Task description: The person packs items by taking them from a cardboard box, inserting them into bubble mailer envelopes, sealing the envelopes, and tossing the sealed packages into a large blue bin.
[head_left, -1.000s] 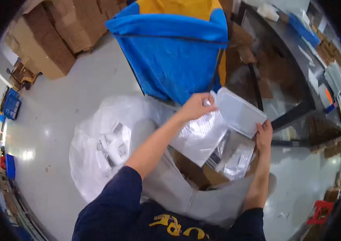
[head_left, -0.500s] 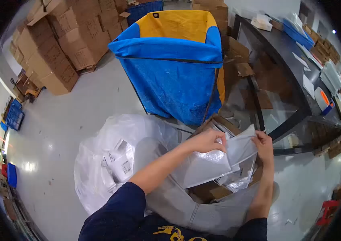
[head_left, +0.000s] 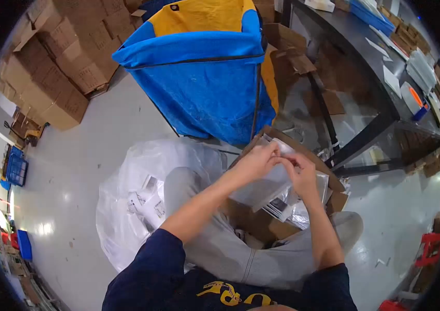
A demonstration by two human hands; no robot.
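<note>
My left hand and my right hand meet above an open cardboard box. Both pinch the upper edge of a whitish plastic mailing bag, fingertips almost touching. The bag hangs down over the box, partly hidden by my hands and wrists. Under and beside it, shiny packets with printed labels lie in the box. The box stands between my bent legs. Left of my knee, a large translucent plastic sack holds several white labelled packets.
A blue and yellow fabric bin stands ahead. Stacked cartons rise at the far left. To the right is a dark-topped table bearing papers and an orange-handled tool. Its black leg comes close to the box.
My hands have come together, the right moving left toward the left hand along the bag's edge. The view has shifted, so the bin sits higher and further left.
</note>
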